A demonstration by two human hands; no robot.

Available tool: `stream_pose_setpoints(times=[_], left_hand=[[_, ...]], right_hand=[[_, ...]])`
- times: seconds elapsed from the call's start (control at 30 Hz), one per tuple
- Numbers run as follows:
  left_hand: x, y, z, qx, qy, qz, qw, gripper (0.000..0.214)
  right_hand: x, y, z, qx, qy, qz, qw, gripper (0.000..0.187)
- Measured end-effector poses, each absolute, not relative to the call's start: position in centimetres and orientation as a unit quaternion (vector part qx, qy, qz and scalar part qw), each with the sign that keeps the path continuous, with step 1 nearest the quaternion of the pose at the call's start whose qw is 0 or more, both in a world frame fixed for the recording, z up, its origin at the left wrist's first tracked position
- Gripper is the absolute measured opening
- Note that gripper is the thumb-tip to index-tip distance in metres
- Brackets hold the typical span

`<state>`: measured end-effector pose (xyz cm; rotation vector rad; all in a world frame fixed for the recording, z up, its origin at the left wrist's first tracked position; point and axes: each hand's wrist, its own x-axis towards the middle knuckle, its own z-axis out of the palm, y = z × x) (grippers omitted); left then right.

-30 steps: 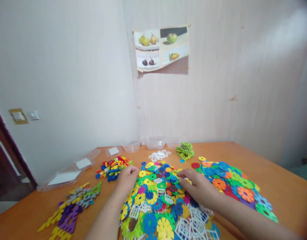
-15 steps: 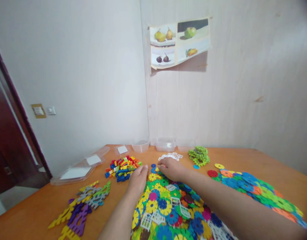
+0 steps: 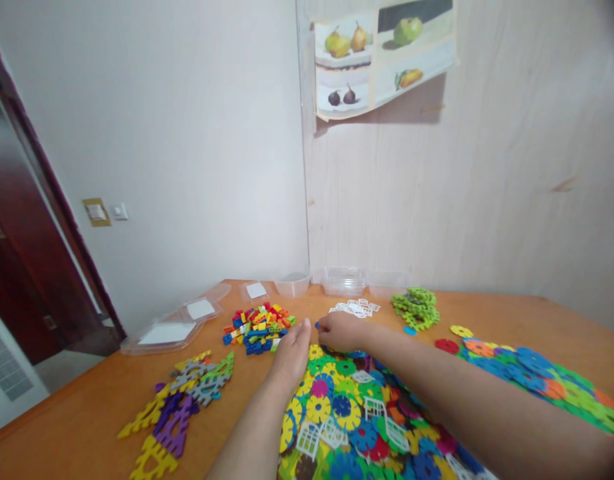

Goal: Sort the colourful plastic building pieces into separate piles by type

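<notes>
A heap of colourful notched plastic discs (image 3: 318,408) spreads in front of me, with white plastic window pieces (image 3: 307,440) scattered in it. At the heap's left edge my left hand (image 3: 293,350) stands on its side, its fingers stretched out along the discs and holding nothing visible. My right hand (image 3: 344,331) lies over the far end of the heap, fingers curled downward. A bit of a blue disc (image 3: 317,325) shows at its fingertips; whether it is gripped is hidden. Just beyond are more white window pieces (image 3: 359,307).
Small coloured bricks (image 3: 259,327) are piled left of my hands. Toothed purple, grey and yellow pieces (image 3: 174,407) lie nearer. Green toothed pieces (image 3: 415,308) and a row of discs (image 3: 531,370) are at right. Clear containers (image 3: 344,281) and lids (image 3: 161,333) line the back and left.
My right hand has come left and down over the small blue discs at the heap's far end. My left hand stays beside the heap. The camera view has tilted down and shifted left.
</notes>
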<state>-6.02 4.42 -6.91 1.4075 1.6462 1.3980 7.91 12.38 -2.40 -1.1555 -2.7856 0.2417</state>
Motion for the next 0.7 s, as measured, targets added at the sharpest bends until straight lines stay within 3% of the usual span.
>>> stream_pose_setpoints(times=[0.2,0.43,0.7], left_hand=[[-5.9,4.6,-7.1,0.564,0.580,0.510,0.293,0.060],[-5.6,4.5,-7.0,0.523,0.589,0.527,0.318,0.064],[-5.5,4.5,-6.7,0.491,0.593,0.552,0.321,0.064]], right_hand=[[10.2,12.3,-1.0,-0.381,-0.911,0.145,0.060,0.027],[14.2,15.5,-1.2,-0.515,-0.850,0.075,0.079,0.030],[15.1,16.5,-3.5,-0.504,-0.853,0.117,0.068,0.022]])
